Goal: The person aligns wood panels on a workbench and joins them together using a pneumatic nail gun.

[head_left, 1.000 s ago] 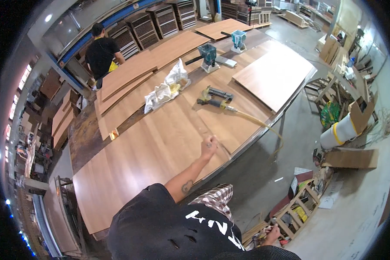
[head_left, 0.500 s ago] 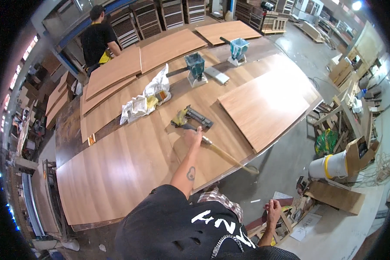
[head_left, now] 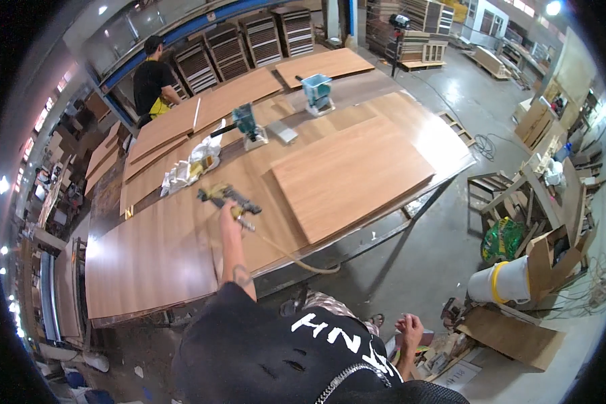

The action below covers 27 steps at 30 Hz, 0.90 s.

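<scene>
My left hand [head_left: 230, 214] is wrapped round the handle of a yellow and black nail gun [head_left: 230, 197], with a pale air hose [head_left: 296, 261] trailing from it toward the table's near edge. The gun is just over the wood-grain sheet [head_left: 161, 259]; whether it touches the sheet I cannot tell. Beyond it lies a crumpled white wrapper [head_left: 182, 176] with something yellow in it. To its right rests a stack of smooth panels [head_left: 350, 172]. Low on the right, my right hand [head_left: 409, 330] is held with fingers curled inward, beside my body; anything inside them is hidden.
Two teal hopper-like tools [head_left: 244, 122] stand farther back, near a grey block [head_left: 282, 132]. Another person [head_left: 153, 84] in black stands at the far left by more panels. At right are a white bucket [head_left: 501, 281], a cardboard box [head_left: 562, 252] and scrap wood.
The whole view has swung round to the right, so the table sits farther left. My left hand keeps its hold on the nail gun, whose angle has shifted slightly.
</scene>
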Tool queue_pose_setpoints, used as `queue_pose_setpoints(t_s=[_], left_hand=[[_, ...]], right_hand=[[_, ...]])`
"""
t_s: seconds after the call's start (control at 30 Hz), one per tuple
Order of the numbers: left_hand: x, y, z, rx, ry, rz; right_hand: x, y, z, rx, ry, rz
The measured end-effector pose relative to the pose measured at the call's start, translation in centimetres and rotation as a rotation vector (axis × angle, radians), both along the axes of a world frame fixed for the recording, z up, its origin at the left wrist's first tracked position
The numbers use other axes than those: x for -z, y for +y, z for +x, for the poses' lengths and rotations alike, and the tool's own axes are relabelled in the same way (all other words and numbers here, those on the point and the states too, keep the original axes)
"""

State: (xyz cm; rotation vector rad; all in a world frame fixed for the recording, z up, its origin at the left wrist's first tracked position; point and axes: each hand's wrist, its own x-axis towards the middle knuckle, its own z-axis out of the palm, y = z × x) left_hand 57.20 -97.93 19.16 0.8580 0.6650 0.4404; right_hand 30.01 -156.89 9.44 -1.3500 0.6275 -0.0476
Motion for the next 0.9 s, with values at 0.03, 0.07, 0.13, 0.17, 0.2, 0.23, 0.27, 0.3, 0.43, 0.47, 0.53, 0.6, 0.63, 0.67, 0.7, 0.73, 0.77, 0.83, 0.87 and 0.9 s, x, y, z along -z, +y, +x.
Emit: queue_pose_setpoints(t_s=[0.03,0.07,0.13,0.17,0.2,0.23,0.27,0.3,0.43,0.47,0.53,0.6,0.63,0.67,0.7,0.73,0.77,0.83,0.87,0.9], left_hand=[[-2.2,-2.7,-2.4,-0.078,-0.014,-0.074],[-3.5,-4.8,-3.7,-0.084,-0.023,-0.066],[-5.1,-8.9,-6.2,-0.123,-0.062,0.046],[-6.2,-11.2,-7.0,-0.135,-0.134,0.083],[-7.4,-13.9,-7.3,-0.107,-0.145,0.209],[-9.2,-16.8,-7.9,-0.050,-0.036,0.286],[-10.9,-19.7,-8.3,0.001,0.071,0.361],[-11.9,-23.1,-8.3,0.033,0.043,0.428],[-11.1,-32.2,-8.0,0.397,0.109,0.624],[-11.5,-34.9,-7.3,0.533,0.058,0.629],[-10.5,-39.5,-5.5,0.676,-0.013,0.608],[-9.4,-43.8,-3.8,0.792,-0.048,0.636],[-8.8,-45.7,-3.3,0.867,-0.124,0.557],[-8.4,-47.2,-2.4,0.935,-0.202,0.481],[-7.6,-48.7,-2.0,1.040,-0.273,0.546],[-6.8,-50.6,-1.1,1.164,-0.353,0.603],[-6.4,-52.0,-0.3,1.209,-0.337,0.810],[-8.3,-54.5,1.2,1.191,-0.343,0.901],[-8.4,-55.0,2.8,1.183,-0.340,0.901],[-8.6,-55.9,4.5,1.446,-0.224,1.201]], right_hand=[[-0.7,-2.5,-0.2,0.024,0.026,0.005],[-1.4,-5.2,-0.4,0.044,0.053,0.014],[-4.4,-9.0,1.0,-0.009,0.060,-0.007],[-6.5,-10.1,2.6,-0.065,0.032,-0.023],[-8.3,-10.9,4.6,-0.117,0.004,-0.039],[-10.5,-11.1,6.8,-0.190,-0.057,-0.081],[-12.8,-10.9,9.4,-0.268,-0.124,-0.123],[-15.2,-10.6,12.1,-0.370,-0.170,-0.159],[-21.6,-6.7,21.0,-0.665,-0.364,-0.139],[-22.7,-5.6,22.7,-0.721,-0.404,-0.089],[-22.0,-3.4,25.2,-0.752,-0.448,-0.055],[-21.5,-3.0,26.8,-0.774,-0.482,-0.027],[-21.4,-3.2,27.1,-0.786,-0.452,-0.106],[-21.4,-3.4,27.9,-0.801,-0.425,-0.183],[-21.4,-4.4,28.3,-0.801,-0.233,-0.189],[-20.2,-5.5,28.7,-0.720,-0.292,-0.279],[-20.0,-6.2,28.7,-0.622,-0.251,-0.240],[-19.5,-8.9,29.4,-0.514,-0.174,-0.161],[-19.0,-10.5,30.1,-0.517,-0.143,-0.119],[-18.8,-11.7,31.0,-0.521,-0.184,-0.034]])
